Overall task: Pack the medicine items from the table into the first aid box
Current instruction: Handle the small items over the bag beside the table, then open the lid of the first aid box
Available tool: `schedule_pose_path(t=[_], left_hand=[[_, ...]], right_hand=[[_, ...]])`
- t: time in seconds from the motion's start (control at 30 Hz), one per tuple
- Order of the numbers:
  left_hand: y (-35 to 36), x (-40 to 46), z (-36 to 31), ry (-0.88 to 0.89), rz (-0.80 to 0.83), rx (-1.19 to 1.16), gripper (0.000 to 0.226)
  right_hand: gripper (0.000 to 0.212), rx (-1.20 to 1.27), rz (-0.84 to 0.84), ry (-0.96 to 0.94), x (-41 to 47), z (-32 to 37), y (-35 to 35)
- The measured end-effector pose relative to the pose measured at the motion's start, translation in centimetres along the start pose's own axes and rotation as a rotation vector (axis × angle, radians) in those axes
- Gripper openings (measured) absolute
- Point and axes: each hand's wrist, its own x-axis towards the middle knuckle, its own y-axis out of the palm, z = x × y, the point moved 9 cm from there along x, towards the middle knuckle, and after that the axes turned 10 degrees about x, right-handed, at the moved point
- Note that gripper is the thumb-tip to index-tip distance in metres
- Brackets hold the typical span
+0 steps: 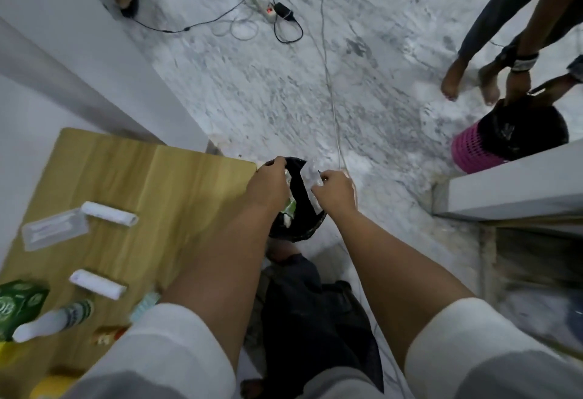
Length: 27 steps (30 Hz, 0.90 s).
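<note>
Beyond the right edge of the wooden table (132, 177), both my hands are over a bin lined with a black bag (299, 206) on the floor. My left hand (268, 187) grips the bag's rim. My right hand (334, 190) pinches a clear plastic wrapper (310, 174) above the opening. Green-and-white packaging (289, 210) lies inside the bag. On the table lie two white tubes (108, 213) (97, 283), a clear flat case (55, 229), a white bottle with a green label (53, 319), a green box (19, 304) and a striped item (145, 302). No first aid box is identifiable.
A pink basket with a black liner (501, 139) stands at the right, where another person's bare feet (454, 83) and hand reach it. A power strip (263, 2) and cables cross the marble floor. A grey ledge (511, 184) is at the right; white walls at the left.
</note>
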Motion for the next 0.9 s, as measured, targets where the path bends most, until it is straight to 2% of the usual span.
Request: schedule_pose_path(t=[0.1, 0.17, 0.3, 0.4, 0.47, 0.63, 0.77, 0.9], left_hand=[[0.0, 1.3, -1.1, 0.011, 0.039, 0.077, 0.039], [-1.0, 1.6, -1.3, 0.01, 0.006, 0.091, 0.041], [-6.6, -0.7, 0.0, 0.019, -0.158, 0.173, 0.033], [-12.4, -5.1, 3.8, -0.038, -0.264, 0.224, 0.031], [-15.5, -9.6, 8.2, -0.125, -0.315, 0.23, 0.031], [-20.1, -25.1, 21.8, -0.424, -0.443, 0.164, 0.022], [-19.0, -37.4, 30.3, -0.68, -0.438, 0.173, 0.025], [-14.9, -48.6, 36.8, -0.928, -0.441, 0.107, 0.033]], right_hand=[[0.034, -0.068, -0.004, -0.03, 1.1, 0.2, -0.3], [0.038, -0.101, -0.018, -0.087, 0.8, 1.1, -0.8], [0.016, -0.165, 0.039, -0.281, -2.0, 6.1, -0.4], [0.035, -0.232, 0.128, -0.462, -5.6, 11.7, 2.2], [0.042, -0.272, 0.204, -0.605, -9.3, 15.9, 5.1], [0.043, -0.324, 0.373, -0.905, -21.7, 24.6, 14.8], [0.043, -0.335, 0.498, -1.135, -32.3, 28.3, 22.4], [0.046, -0.394, 0.694, -1.257, -42.3, 27.9, 30.2]])
